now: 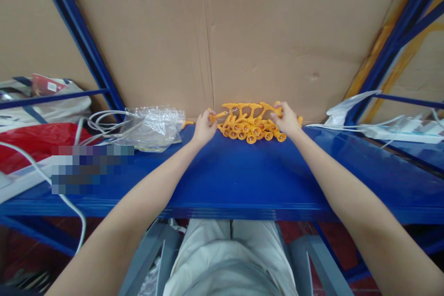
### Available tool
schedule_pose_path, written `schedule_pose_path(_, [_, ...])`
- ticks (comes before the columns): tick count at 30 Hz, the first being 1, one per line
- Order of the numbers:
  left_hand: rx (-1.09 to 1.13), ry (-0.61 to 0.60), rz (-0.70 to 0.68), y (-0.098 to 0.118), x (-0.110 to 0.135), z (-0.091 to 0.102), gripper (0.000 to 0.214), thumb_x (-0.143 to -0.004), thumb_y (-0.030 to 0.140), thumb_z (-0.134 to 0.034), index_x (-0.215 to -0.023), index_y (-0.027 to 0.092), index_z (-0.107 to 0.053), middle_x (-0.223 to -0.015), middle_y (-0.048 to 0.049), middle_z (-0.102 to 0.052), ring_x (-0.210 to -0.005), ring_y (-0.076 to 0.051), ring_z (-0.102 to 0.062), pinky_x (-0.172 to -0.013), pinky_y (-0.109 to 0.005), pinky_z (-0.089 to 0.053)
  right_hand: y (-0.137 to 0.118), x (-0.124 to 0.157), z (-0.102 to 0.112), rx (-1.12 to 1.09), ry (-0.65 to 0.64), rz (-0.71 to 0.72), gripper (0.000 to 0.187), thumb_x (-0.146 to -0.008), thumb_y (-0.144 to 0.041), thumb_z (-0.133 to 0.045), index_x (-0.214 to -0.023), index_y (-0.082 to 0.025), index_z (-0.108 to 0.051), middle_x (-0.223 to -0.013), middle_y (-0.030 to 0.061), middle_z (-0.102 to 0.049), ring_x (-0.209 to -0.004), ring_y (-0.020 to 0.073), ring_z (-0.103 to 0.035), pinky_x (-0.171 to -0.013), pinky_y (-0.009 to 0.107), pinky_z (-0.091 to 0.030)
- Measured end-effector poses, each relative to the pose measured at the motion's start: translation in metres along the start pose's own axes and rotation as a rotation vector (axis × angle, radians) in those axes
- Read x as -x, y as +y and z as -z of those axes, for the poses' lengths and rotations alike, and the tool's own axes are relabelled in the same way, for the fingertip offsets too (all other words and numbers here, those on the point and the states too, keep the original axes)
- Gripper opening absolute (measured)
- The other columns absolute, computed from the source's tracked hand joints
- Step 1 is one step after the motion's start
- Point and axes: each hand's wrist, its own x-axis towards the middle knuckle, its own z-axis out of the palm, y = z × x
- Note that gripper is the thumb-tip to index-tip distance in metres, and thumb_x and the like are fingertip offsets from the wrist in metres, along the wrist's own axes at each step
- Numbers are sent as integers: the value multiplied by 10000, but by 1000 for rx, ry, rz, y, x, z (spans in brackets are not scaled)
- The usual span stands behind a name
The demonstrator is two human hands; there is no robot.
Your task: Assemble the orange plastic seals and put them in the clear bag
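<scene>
A pile of yellow-orange plastic pieces with flared, trumpet-like ends (251,138) lies against the cardboard at the back of the blue shelf. Small shiny bits show inside the flared mouths. Left of the pile, my left hand (205,128) is closed on one slim yellow piece (220,114), which points right. At the pile's upper right, my right hand (286,118) has its fingers closed round another yellow piece (275,111). Several more yellow pieces (243,107) stand in a row along the back. One yellow end (188,123) shows left of my left hand.
A clear plastic bag (152,127) and white cables (104,122) lie to the left, near a red bag (38,141). On the right are a white power strip (405,130) and a white plastic bag (350,110). Blue posts (79,32) and a tall cardboard sheet (260,32) enclose the shelf (243,175).
</scene>
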Motion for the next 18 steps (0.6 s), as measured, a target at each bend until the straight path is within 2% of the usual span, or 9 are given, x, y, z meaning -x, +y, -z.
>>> schedule_pose_path(3, [-51, 6, 58, -8, 5, 1, 231, -801, 78, -598, -980, 211, -539, -860, 13, -590, -536, -75, -500, -587, -221, -464, -7, 7, 0, 77, -38, -122, 313, -801, -312, -604, -1086, -249, -491, -1049, 109, -672, -953, 310, -679, -905, 538, -520])
schedule_pose_path(5, [-82, -7, 42, -6, 6, 2, 233, -800, 82, -596, -984, 213, -542, -784, 30, -579, -558, -97, -507, -604, -227, -459, -10, 8, 0, 78, -43, -114, 338, -786, -263, -608, -1099, -250, -483, -1084, 122, -684, -976, 317, -682, -905, 532, -517])
schedule_pose_path(8, [-152, -39, -48, 2, 7, 3, 235, -791, 86, -599, -992, 207, -575, -773, 19, -594, -641, -132, -549, -677, -256, -486, -16, 9, -2, 95, -58, -40, 305, -775, -212, -605, -1065, -240, -514, -1094, 134, -700, -1047, 331, -671, -935, 526, -506])
schedule_pose_path(13, [-302, -109, -165, 14, 11, 5, 227, -780, 90, -617, -984, 185, -637, -879, -32, -645, -774, -176, -614, -803, -302, -507, -31, 15, -4, 171, -214, 193, 282, -792, -189, -594, -1073, -177, -597, -1170, 185, -692, -1135, 341, -640, -998, 529, -470])
schedule_pose_path(18, [-325, -144, -197, 14, 13, 6, 214, -793, 111, -614, -992, 180, -651, -883, -39, -670, -783, -179, -625, -795, -298, -507, -43, 23, -9, 224, -291, 347, 324, -812, -158, -534, -1117, -185, -640, -1168, 163, -700, -1144, 354, -628, -1057, 653, -355])
